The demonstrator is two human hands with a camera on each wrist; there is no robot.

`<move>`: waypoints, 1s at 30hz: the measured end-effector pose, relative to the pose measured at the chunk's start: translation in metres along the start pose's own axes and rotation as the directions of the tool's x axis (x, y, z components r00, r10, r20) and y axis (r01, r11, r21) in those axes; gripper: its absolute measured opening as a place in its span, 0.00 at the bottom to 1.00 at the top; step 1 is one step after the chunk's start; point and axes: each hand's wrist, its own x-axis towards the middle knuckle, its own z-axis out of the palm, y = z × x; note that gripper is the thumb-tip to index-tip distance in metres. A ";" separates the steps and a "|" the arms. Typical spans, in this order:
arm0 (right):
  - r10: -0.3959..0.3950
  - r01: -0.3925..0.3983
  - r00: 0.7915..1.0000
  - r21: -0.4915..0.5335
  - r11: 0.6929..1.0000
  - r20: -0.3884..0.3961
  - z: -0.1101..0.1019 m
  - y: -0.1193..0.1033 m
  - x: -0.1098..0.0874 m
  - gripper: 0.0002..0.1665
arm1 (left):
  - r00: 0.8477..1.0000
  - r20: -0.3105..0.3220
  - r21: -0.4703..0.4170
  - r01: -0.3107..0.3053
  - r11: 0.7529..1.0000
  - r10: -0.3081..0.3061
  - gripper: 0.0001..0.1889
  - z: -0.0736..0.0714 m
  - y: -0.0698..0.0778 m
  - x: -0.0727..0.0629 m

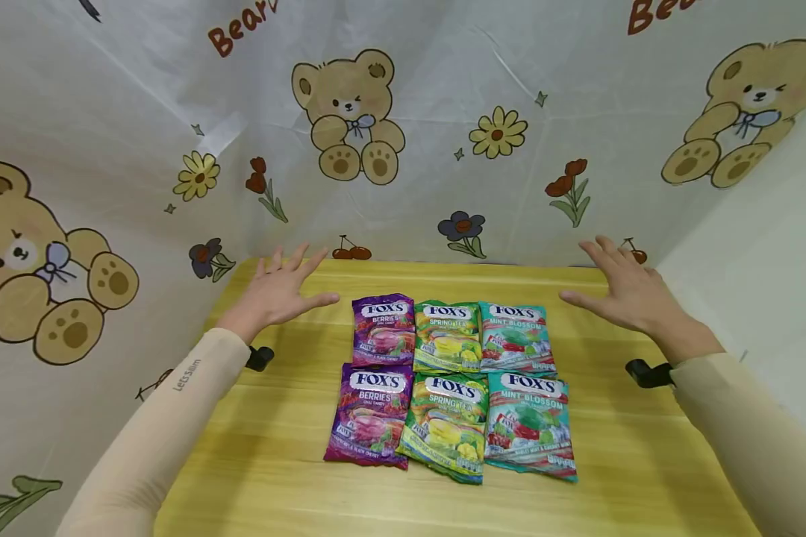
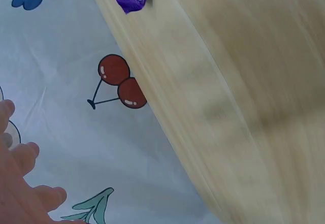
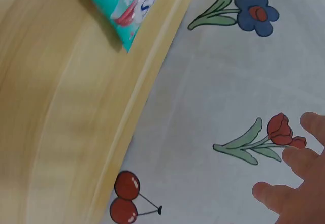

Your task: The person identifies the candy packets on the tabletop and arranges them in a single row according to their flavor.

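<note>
Both hands hover apart over the wooden table with nothing in them. My left hand [image 1: 277,291] has its fingers spread, left of the candy bags; its fingers [image 2: 25,158] also show in the left wrist view. On the other side my right hand [image 1: 628,289] is spread the same way. Between them lie two rows of Fox's bags: purple Berries bags [image 1: 384,332] [image 1: 369,418], green-yellow Spring Tea bags [image 1: 448,337] [image 1: 445,429], and teal Mint Blossom bags [image 1: 516,339] [image 1: 529,425]. Neighbouring bags touch or nearly touch.
The yellow wood-grain table [image 1: 275,462] meets a white cloth [image 1: 430,209] printed with bears, flowers and cherries, which rises behind it and at the left. A black strap-mounted piece [image 1: 260,359] sits at the left wrist, another black piece [image 1: 647,373] at the right.
</note>
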 end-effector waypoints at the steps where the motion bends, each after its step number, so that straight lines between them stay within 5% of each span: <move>1: -0.004 0.004 1.000 0.024 1.000 0.001 0.000 -0.002 0.001 0.62 | 1.000 -0.005 -0.007 0.000 1.000 0.000 0.53 0.000 0.001 0.001; 9: 0.029 -0.045 0.997 0.220 0.975 0.076 0.008 -0.021 0.005 0.60 | 1.000 -0.026 -0.097 0.007 0.995 -0.010 0.55 0.008 0.014 0.000; 17: 0.042 -0.062 0.996 0.283 0.957 0.078 0.025 -0.044 0.010 0.56 | 0.994 -0.088 -0.229 0.044 0.972 -0.066 0.54 0.021 0.018 0.000; 21: 0.028 -0.054 0.997 0.346 0.937 0.078 0.035 -0.057 0.014 0.53 | 0.993 -0.076 -0.354 0.060 0.933 -0.093 0.53 0.033 0.018 0.003; 26: 0.010 -0.052 0.995 0.422 0.905 0.102 0.047 -0.075 0.020 0.52 | 0.993 -0.022 -0.516 0.087 0.852 -0.114 0.53 0.051 0.020 0.007; 30: 0.006 -0.057 0.994 0.467 0.882 0.110 0.057 -0.089 0.025 0.51 | 0.992 0.006 -0.576 0.105 0.811 -0.124 0.49 0.063 0.024 0.009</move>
